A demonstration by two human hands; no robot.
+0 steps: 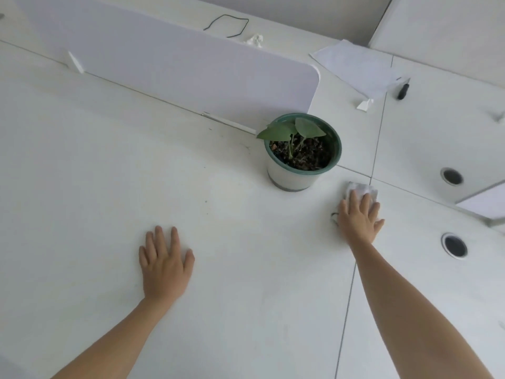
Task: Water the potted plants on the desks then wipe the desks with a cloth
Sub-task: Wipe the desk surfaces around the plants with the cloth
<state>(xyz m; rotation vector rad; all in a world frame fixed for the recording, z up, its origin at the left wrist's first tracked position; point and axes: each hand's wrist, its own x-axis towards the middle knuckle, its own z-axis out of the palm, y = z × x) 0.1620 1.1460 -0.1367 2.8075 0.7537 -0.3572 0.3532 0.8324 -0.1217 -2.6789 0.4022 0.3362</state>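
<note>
A small plant with a few green leaves grows in a white pot with a green rim (293,177), standing on the white desk (95,173) near the partition's end. My right hand (359,218) lies flat with straight fingers on a white cloth (363,189), pressing it to the desk just right of the pot, close to the seam between desks. My left hand (164,265) rests flat and open on the desk, well to the left and nearer to me, holding nothing.
A white partition panel (177,69) runs along the desk's far edge. Beyond it lie a black cable (226,24), a crumpled tissue (255,40), paper sheets (355,67) and a black pen (403,90). Two round cable holes (453,245) sit in the right desks.
</note>
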